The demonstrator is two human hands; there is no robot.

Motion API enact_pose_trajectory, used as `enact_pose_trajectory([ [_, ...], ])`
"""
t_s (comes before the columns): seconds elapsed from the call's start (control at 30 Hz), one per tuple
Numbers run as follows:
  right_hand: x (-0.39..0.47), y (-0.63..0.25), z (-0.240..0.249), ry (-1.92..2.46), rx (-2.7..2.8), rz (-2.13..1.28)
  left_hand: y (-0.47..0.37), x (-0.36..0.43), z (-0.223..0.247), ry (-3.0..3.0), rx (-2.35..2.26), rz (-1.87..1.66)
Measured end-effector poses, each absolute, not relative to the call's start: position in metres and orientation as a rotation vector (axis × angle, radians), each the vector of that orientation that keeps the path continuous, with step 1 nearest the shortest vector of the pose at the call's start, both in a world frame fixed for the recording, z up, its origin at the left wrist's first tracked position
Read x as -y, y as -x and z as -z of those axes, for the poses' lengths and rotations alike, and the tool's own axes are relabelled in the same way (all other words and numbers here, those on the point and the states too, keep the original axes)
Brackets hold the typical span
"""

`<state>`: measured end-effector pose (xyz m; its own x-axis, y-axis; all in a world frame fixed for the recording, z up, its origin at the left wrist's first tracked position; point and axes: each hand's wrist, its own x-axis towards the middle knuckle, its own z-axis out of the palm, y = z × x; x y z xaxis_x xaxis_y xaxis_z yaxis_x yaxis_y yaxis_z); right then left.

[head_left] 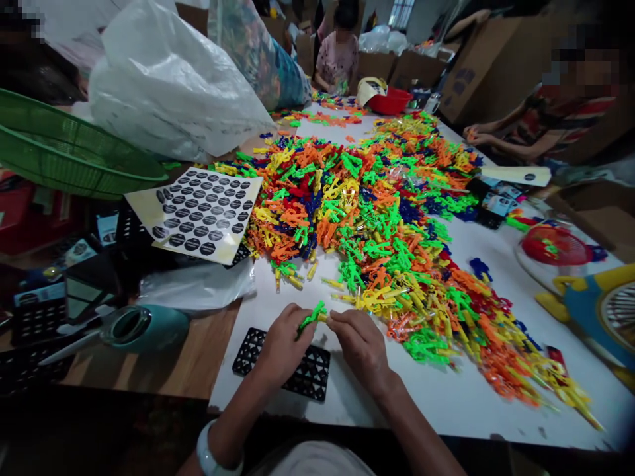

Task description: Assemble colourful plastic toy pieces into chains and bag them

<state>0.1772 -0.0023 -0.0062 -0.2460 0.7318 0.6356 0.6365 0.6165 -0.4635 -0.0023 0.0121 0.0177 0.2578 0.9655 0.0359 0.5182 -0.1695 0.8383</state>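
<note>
Over the table [354, 400], near the tray [308, 375], the left hand [282, 344] gripped a green figure [311, 317] while the right hand [361, 342], fingers [343, 318] narrow, pinched its yellow tip [323, 318]; a steady hold and straight alignment seemed best.

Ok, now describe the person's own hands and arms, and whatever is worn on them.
The left hand and right hand are both ungloved. A smooth, pale, rounded bangle circles the left forearm; the right forearm shows no band. No sleeve appears on either forearm within view. Rings and small markings are too fine to make out.
</note>
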Motion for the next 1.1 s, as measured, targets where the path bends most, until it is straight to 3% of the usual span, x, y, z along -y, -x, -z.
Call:
enact_pose_trajectory([
  [0.23,0.003,-0.177,0.003,1.378,1.368,-0.850,-0.001,-0.006,-0.022,-1.679,-1.450,-0.837],
  [0.37,0.006,-0.177,0.001,1.337,1.157,-1.142,-0.003,-0.001,-0.029,-1.698,-1.464,-0.839],
  [0.57,0.007,-0.178,0.004,1.410,1.213,-1.031,-0.007,0.001,-0.034,-1.725,-1.495,-0.800],
  [0.87,0.012,-0.172,0.000,1.178,1.839,-0.360,-0.006,0.003,-0.030,-1.852,-1.477,-0.728],
  [0.97,0.008,-0.176,0.003,1.157,1.822,-0.437,0.004,-0.001,-0.028,-1.873,-1.313,-0.754],
  [1.1,0.000,-0.185,0.017,1.193,1.652,-0.910,0.020,-0.009,-0.017,-1.869,-1.098,-0.643],
])
